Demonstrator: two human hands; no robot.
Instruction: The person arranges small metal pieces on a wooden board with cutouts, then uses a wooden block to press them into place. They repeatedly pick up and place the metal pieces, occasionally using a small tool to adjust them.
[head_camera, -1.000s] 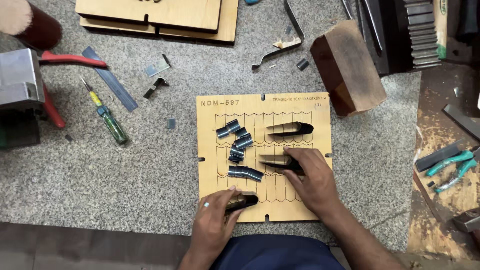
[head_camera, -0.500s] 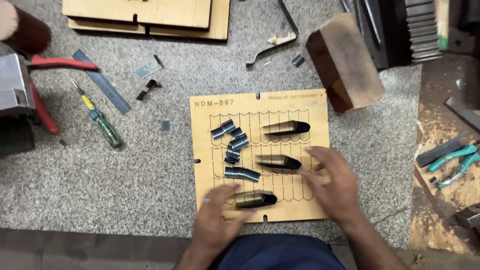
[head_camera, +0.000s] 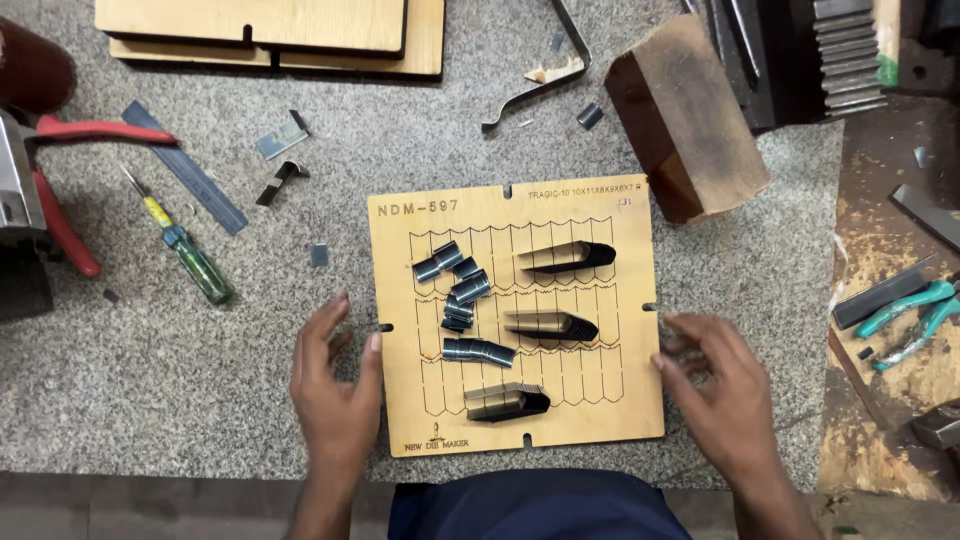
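A wood block (head_camera: 685, 120) and screwdriver (head_camera: 185, 250) flank the die board (head_camera: 600, 410).

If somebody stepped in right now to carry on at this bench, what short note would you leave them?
Left hand: empty, open, fingers at the left edge of the wooden die board.
Right hand: empty, open, fingers at the board's right edge.
The board lies flat on the grey stone bench.
Done: several bent steel blade strips stand in the slots on the left half; three dark cut-outs are fitted too.
Left: most of the scalloped slot lines look bare.
Nearby: a green-handled screwdriver to the left, a wooden block above right.
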